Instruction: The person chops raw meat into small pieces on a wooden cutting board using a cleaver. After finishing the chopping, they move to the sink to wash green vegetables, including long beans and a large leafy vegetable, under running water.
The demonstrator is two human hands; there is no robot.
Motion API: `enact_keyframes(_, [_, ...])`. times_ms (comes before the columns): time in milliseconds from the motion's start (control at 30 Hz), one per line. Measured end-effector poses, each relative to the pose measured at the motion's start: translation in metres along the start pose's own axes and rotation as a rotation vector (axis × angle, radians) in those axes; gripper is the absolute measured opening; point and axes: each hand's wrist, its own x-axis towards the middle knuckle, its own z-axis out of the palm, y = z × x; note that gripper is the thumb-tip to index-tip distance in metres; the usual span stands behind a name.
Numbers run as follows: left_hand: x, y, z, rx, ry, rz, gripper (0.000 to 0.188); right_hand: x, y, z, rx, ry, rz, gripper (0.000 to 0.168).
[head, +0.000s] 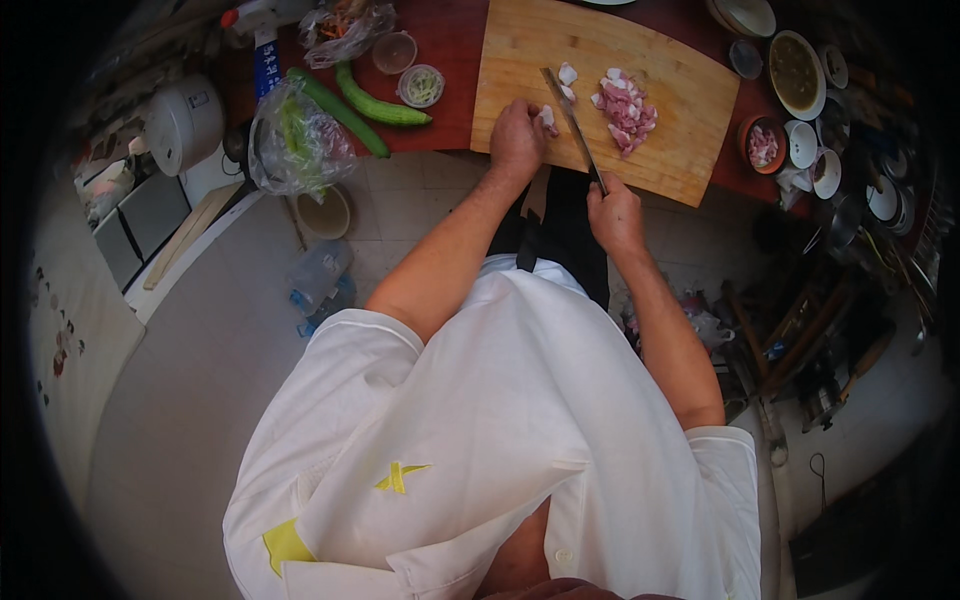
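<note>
My right hand [616, 214] grips the handle of a kitchen knife [574, 124], its blade seen nearly edge-on over a wooden cutting board [517, 45]. Left of the blade, my left hand [519, 137] has its fingers curled against a small piece of raw meat [548, 120] and holds it on the board. Two pale, fatty bits [568, 73] lie close to the blade's far end. A pile of cut raw meat [626, 109], pink with white fat, rests to the right of the knife.
Left on the red table [457, 45] lie a ridged green gourd [379, 105], a cucumber [337, 112], a bag of greens [296, 139] and a tub of shreds [421, 85]. At right stand a bowl of cut meat [763, 146], a bowl of brown liquid [796, 71] and several small bowls.
</note>
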Motion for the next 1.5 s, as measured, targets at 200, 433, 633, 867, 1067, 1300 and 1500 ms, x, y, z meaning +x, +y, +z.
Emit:
enact_keyframes(200, [-0.003, 0.007, -0.003, 0.050, 0.021, -0.001, 0.018, 0.004, 0.003, 0.016, -0.013, -0.045, -0.015, 0.022])
enact_keyframes(433, [-0.002, 0.014, -0.003, 0.079, 0.031, 0.010, 0.015, 0.005, 0.001, 0.021, -0.083, -0.053, 0.033, 0.018])
enact_keyframes(633, [0.002, 0.017, -0.005, 0.044, -0.031, 0.017, 0.014, 0.013, 0.004, 0.022, -0.083, -0.063, -0.051, 0.018])
enact_keyframes(867, [0.005, 0.016, -0.007, 0.043, -0.050, 0.020, 0.016, 0.061, -0.025, 0.036, -0.162, -0.110, -0.129, 0.019])
enact_keyframes(1067, [0.028, 0.015, -0.023, 0.061, -0.023, 0.007, 0.021, 0.089, -0.048, 0.050, -0.163, -0.110, -0.167, 0.020])
enact_keyframes(1300, [0.023, 0.012, -0.020, 0.047, 0.008, 0.054, 0.019, 0.041, -0.014, 0.036, -0.177, -0.098, -0.146, 0.020])
enact_keyframes(1500, [0.032, 0.010, -0.012, 0.005, -0.007, 0.158, 0.018, 0.095, -0.038, 0.045, -0.221, -0.138, -0.126, 0.020])
